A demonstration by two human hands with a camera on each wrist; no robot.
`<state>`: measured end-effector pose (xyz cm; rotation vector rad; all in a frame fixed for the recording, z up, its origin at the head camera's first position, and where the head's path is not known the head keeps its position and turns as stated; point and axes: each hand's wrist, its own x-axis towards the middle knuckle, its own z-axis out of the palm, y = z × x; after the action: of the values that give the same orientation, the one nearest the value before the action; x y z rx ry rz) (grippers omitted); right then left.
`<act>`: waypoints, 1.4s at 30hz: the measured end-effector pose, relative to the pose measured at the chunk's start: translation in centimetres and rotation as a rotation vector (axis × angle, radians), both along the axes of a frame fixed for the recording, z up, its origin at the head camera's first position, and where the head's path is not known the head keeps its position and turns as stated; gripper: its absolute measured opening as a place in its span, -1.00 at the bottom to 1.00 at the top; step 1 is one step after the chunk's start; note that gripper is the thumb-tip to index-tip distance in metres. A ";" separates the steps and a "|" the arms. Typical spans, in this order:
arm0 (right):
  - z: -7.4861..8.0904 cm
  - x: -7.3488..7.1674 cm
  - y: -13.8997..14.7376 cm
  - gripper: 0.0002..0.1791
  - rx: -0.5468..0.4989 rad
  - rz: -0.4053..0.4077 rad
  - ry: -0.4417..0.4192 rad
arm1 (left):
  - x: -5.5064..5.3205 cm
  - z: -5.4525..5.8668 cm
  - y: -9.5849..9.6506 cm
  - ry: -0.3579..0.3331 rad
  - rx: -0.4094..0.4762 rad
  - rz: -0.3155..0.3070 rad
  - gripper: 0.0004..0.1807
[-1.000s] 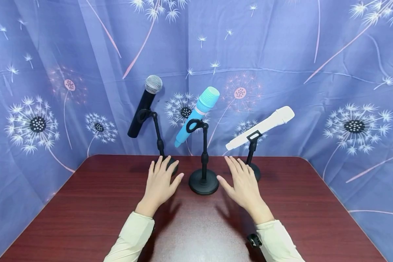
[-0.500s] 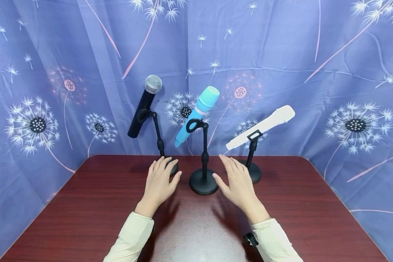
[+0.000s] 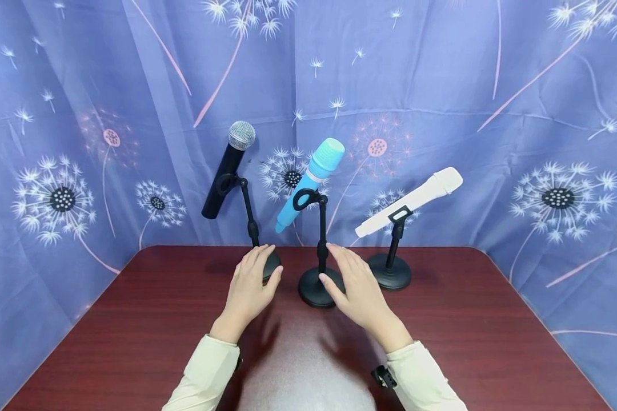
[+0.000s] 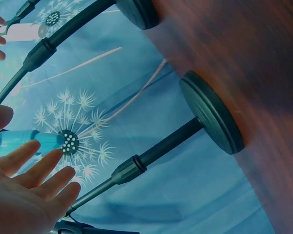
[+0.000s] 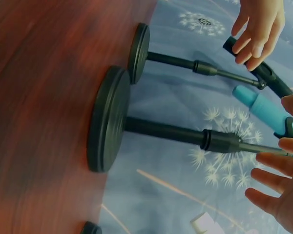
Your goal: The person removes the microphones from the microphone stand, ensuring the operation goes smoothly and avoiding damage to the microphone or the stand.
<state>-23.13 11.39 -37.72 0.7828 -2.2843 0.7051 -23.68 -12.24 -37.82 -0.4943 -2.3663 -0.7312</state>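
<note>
My left hand point(image 3: 247, 291) hangs with fingers extended over the table, its fingertips overlapping the base of the left stand point(image 3: 248, 205) in the head view. That stand carries a black microphone point(image 3: 228, 165) with a silver mesh head. Thumb and fingers apart, my right hand point(image 3: 359, 297) holds nothing; its fingertips overlap the middle stand point(image 3: 323, 225), which bears a light-blue microphone point(image 3: 289, 211). To the right, a white microphone point(image 3: 416, 197) lies tilted in the clip of a third stand point(image 3: 395, 245). In the right wrist view, the spread right fingers point(image 5: 271, 180) appear beside the middle stand's upper pole.
The dark red wooden table point(image 3: 133, 319) has rounded back corners. Behind and at both sides hangs a blue-purple curtain point(image 3: 442, 68) printed with dandelions. A small black device point(image 3: 384, 377) sits at the right wrist, by the pale sleeve point(image 3: 424, 379).
My right hand has moved left, from in front of the right stand to the middle stand, uncovering the right base. The left hand has shifted only slightly. The microphones stay on their stands.
</note>
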 end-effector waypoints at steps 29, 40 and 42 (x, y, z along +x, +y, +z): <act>-0.7 -1.4 -5.5 -0.33 0.020 0.251 -0.289 | 0.0 2.2 -2.7 -0.091 0.209 -0.044 -0.45; -1.3 -2.8 -7.5 -0.32 0.019 0.279 -0.350 | -0.2 3.3 -4.0 -0.130 0.257 -0.015 -0.46; -1.3 -2.9 -7.9 -0.32 0.017 0.287 -0.373 | -0.3 3.4 -4.2 -0.123 0.266 -0.005 -0.47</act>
<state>-26.08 3.48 -39.02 1.0763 -2.5343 1.0364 -23.94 -16.46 -34.47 -0.3495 -2.3314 -1.0868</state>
